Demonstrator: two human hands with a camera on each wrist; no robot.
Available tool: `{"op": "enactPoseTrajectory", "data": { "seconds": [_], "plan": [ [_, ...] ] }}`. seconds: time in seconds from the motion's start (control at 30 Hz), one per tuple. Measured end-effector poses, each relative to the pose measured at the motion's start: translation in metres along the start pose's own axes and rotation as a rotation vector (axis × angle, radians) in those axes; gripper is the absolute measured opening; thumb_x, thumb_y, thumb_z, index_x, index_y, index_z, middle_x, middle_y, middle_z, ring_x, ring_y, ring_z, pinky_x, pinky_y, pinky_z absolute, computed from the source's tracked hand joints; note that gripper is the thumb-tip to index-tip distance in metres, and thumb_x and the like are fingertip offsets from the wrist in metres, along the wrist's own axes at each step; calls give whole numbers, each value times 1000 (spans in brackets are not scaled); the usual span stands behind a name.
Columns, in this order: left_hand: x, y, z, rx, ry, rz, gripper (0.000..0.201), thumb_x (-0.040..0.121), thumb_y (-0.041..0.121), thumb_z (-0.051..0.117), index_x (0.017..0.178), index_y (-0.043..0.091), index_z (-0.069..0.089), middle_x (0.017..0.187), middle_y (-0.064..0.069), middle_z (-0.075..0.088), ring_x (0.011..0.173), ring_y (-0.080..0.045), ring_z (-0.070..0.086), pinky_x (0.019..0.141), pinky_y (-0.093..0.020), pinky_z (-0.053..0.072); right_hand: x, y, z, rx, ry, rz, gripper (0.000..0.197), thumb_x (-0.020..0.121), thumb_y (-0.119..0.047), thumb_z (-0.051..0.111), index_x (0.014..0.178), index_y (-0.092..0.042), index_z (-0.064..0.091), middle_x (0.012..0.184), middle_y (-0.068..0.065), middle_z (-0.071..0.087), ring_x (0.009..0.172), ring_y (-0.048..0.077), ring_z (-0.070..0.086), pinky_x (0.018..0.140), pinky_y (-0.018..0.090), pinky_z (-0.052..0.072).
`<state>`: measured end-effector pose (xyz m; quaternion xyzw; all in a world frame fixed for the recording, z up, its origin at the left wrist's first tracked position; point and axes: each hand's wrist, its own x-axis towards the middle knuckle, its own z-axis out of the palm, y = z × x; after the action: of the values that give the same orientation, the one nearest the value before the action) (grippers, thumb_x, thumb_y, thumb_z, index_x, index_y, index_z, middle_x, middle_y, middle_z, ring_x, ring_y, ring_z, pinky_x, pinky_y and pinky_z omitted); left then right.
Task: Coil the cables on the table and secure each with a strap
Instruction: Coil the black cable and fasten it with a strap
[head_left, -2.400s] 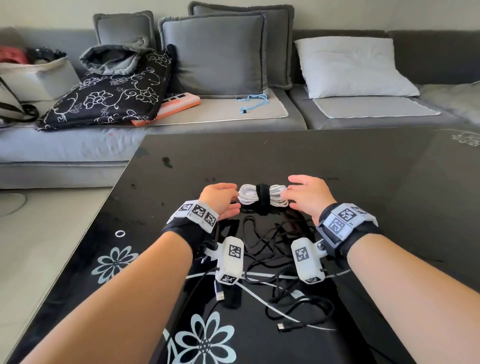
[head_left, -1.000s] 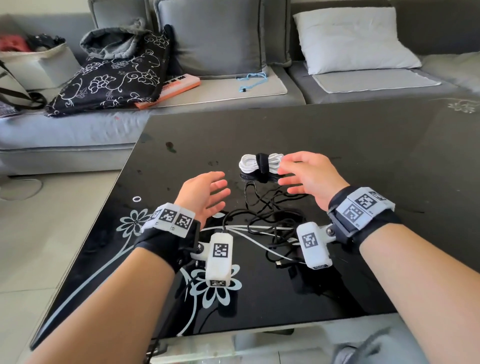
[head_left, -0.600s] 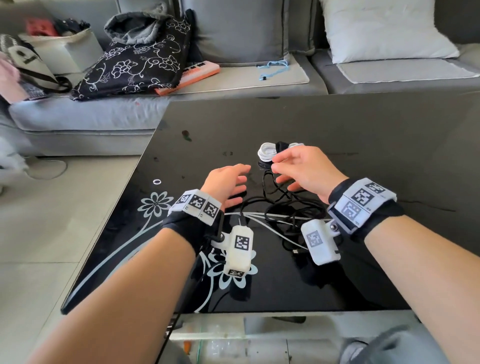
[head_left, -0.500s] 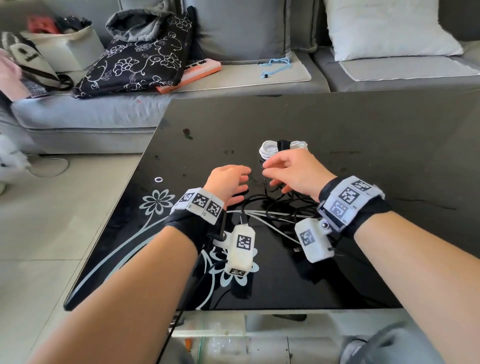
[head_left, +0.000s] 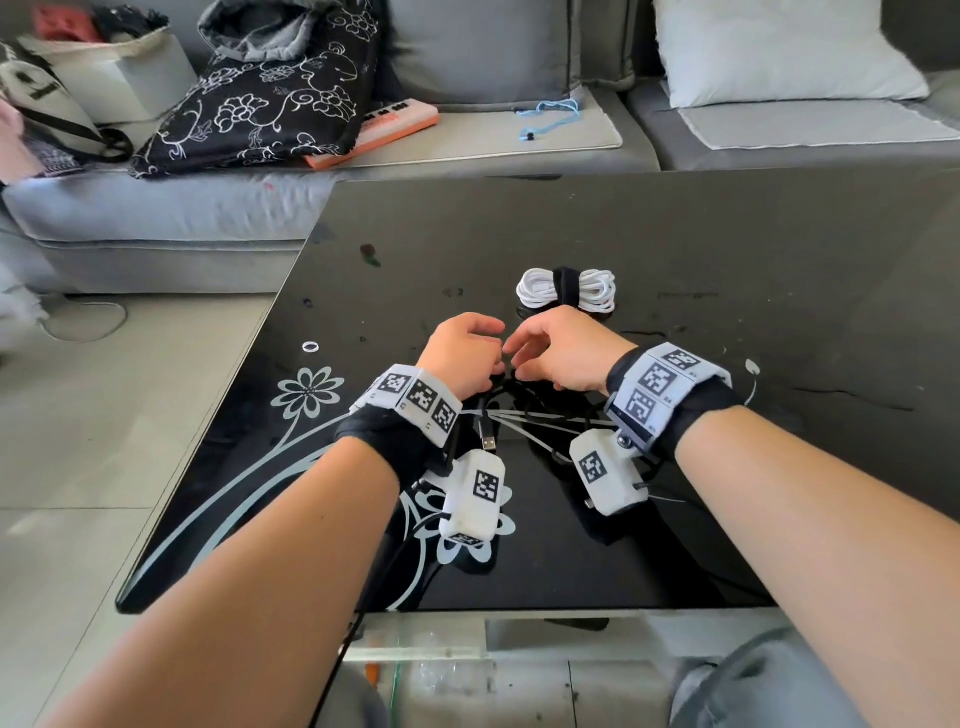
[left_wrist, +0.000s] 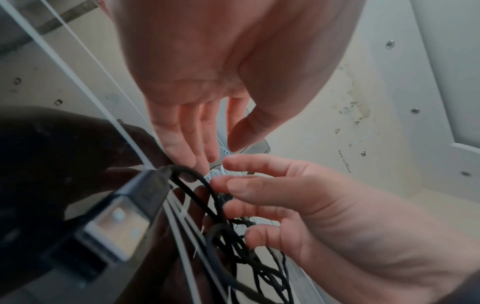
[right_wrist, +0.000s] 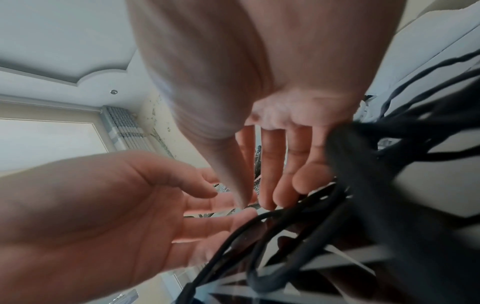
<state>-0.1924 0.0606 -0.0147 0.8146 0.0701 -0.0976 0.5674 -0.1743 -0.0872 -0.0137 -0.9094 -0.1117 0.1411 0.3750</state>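
Observation:
A white cable coil (head_left: 566, 291) bound with a black strap lies on the black glass table (head_left: 727, 270), just beyond my hands. A loose tangle of black cables (head_left: 524, 402) lies under both hands. My left hand (head_left: 496, 349) and right hand (head_left: 524, 356) hover over it, fingertips almost meeting. In the left wrist view my left hand (left_wrist: 221, 152) has straight fingers and holds nothing, and the right hand (left_wrist: 233, 197) touches the black cables (left_wrist: 215, 207). A USB plug (left_wrist: 122, 216) lies close to that camera. In the right wrist view my right hand (right_wrist: 255, 202) reaches down beside the black cables (right_wrist: 363, 185).
A grey sofa (head_left: 208, 213) runs along the far side with cushions, a black patterned bag (head_left: 270, 98), an orange keyboard (head_left: 395, 124) and a blue cord (head_left: 550, 117). A small white ring (head_left: 310, 346) lies on the table at left. The table's near edge (head_left: 467, 613) is by my lap.
Both hands left the strapped white coil and drew back toward me onto the black tangle, closing in until the fingertips nearly meet. The white coil stays where it was.

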Motion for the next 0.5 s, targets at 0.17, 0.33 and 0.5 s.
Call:
{"op": "enactPoseTrajectory", "data": {
  "seconds": [0.17,0.33,0.5],
  "plan": [
    [0,1,1,-47,14,-25,37,91,2,47,122,17,61,111,-5,68,98,-20,71,89,-41,59,2,-1,-2,-131,-31,-27,27,76,-1,78,95,-17,68,83,-4,69,73,10,63,63,17,45],
    [-1,1,2,-190,-57,-87,34,92,-1,50,119,17,60,109,-9,70,100,-21,72,83,-35,59,0,1,1,-196,-56,-41,29,74,2,78,86,-21,65,72,-10,64,62,3,58,56,10,40],
    [2,-1,2,-208,-91,-104,25,92,4,56,113,11,69,111,-14,73,99,-26,73,78,-34,60,-6,2,-5,-92,60,-66,22,76,-2,78,87,-19,68,72,-7,64,61,6,57,53,9,40]
  ]
}}
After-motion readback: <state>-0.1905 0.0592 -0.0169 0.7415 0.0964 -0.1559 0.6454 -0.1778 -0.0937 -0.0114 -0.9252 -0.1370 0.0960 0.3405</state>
